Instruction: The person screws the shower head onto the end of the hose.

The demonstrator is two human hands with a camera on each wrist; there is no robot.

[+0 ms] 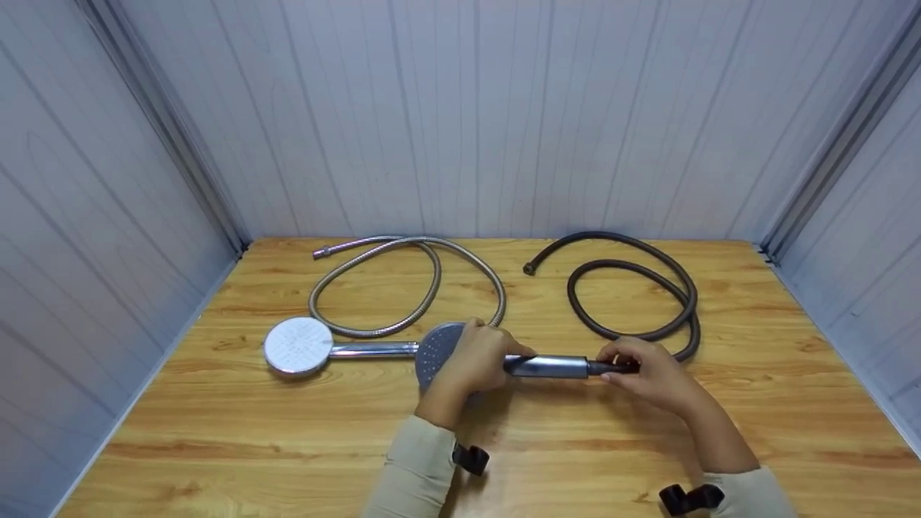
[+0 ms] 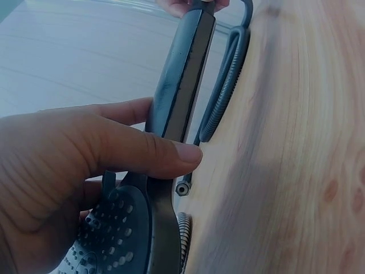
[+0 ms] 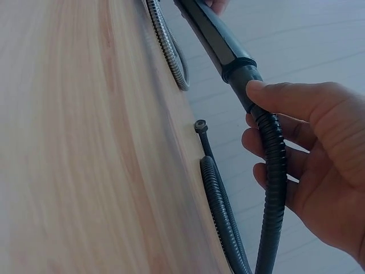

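Observation:
A dark grey shower head (image 1: pixel 437 351) is held off the table by my left hand (image 1: pixel 478 357), whose thumb and fingers wrap the neck of its handle (image 1: pixel 550 366). In the left wrist view the thumb lies across that handle, beside the nozzle face (image 2: pixel 117 228). My right hand (image 1: pixel 650 376) pinches the black hose's end fitting (image 3: pixel 244 85) between thumb and fingers. That fitting meets the bottom of the handle; how far it is screwed in cannot be told. The black hose (image 3: pixel 274 171) runs down past my right fingers.
A chrome shower head (image 1: pixel 298 347) with a white face lies on the wooden table (image 1: pixel 288 446) at the left, joined to a coiled silver hose (image 1: pixel 374 333). The rest of the black hose loops at the back right, its free end nut (image 1: pixel 529 269) pointing left. Pale panel walls (image 1: pixel 475 122) enclose the table.

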